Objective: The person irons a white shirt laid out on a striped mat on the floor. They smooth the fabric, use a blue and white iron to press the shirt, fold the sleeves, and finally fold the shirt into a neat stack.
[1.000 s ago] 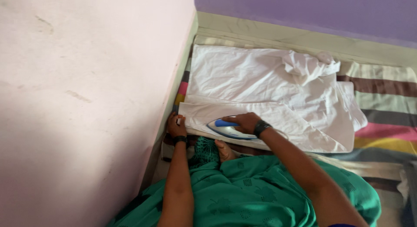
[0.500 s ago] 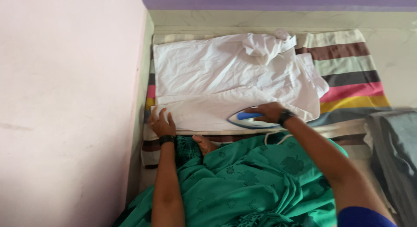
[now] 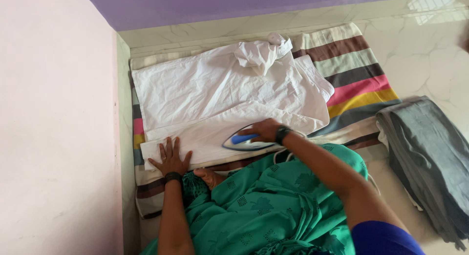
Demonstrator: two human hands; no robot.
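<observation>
Your right hand (image 3: 264, 130) is clenched around the blue handle of the iron (image 3: 244, 142), which sits flat on the near edge of the white shirt (image 3: 220, 94). Your left hand (image 3: 170, 157) lies released — fingers spread, palm down — pressing that same edge near the pink wall (image 3: 53, 128). The shirt is spread on a striped cloth (image 3: 351, 74) on the floor, its collar bunched at the far side. A folded grey garment (image 3: 430, 152) lies apart — to your right.
</observation>
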